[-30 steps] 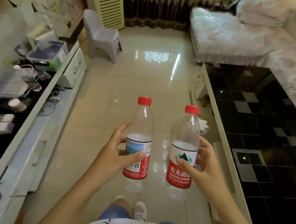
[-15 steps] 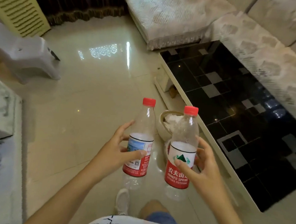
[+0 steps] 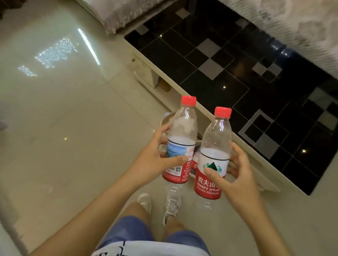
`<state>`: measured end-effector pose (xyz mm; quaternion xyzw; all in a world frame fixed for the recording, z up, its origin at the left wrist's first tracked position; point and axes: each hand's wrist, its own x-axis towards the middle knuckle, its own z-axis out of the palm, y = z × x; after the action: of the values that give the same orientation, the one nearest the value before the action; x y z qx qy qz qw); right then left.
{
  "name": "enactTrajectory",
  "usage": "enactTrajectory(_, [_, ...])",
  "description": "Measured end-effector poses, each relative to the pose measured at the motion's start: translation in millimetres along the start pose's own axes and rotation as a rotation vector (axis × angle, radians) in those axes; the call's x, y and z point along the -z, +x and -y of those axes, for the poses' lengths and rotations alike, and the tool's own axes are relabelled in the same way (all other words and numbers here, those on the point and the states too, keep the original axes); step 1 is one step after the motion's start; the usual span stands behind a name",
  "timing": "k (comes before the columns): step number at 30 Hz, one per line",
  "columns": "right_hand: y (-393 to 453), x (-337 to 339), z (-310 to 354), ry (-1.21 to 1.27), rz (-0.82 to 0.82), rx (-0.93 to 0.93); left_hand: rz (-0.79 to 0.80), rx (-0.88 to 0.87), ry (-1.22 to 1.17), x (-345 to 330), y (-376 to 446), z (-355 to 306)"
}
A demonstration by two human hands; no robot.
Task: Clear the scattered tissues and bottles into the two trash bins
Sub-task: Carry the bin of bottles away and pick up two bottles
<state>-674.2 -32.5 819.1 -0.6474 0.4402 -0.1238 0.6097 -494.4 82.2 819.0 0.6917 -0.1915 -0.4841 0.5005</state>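
My left hand point(image 3: 152, 162) grips an empty clear plastic bottle point(image 3: 181, 132) with a red cap and a red-and-blue label, held upright. My right hand point(image 3: 238, 177) grips a second empty bottle point(image 3: 215, 150) with a red cap and a red-and-white label, also upright, just right of the first. Both bottles hang above the floor beside the coffee table. Behind the bottles and mostly hidden by them, the pale rim of a trash bin point(image 3: 164, 117) shows on the floor. I cannot see what lies inside it.
A low coffee table point(image 3: 236, 76) with a black checkered glass top and white frame runs along the right. A sofa with a pale lace cover point(image 3: 116, 4) stands beyond it. The glossy beige tile floor point(image 3: 65, 121) spreads to the left. My shoes point(image 3: 171, 205) are below the bottles.
My view has swung right and down, closer to the coffee table. Both hands keep the same hold on the bottles, which now cover most of the bin seen earlier with tissues in it.
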Motion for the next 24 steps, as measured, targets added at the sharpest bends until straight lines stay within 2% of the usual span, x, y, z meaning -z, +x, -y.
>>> enactTrajectory(9, [93,-42,-58,0.045,-0.27,-0.184,0.241,0.152,0.139,14,148,47])
enactTrajectory(15, [154,-58,-162,0.23,-0.516,-0.31,0.363,0.152,0.32,-14,243,129])
enactTrajectory(20, [196,-68,-266,0.339,-0.659,-0.393,0.339,0.226,0.338,-50,301,215])
enactTrajectory(24, [224,-71,-339,0.3,-0.695,-0.415,0.326,0.266,0.359,-79,346,281])
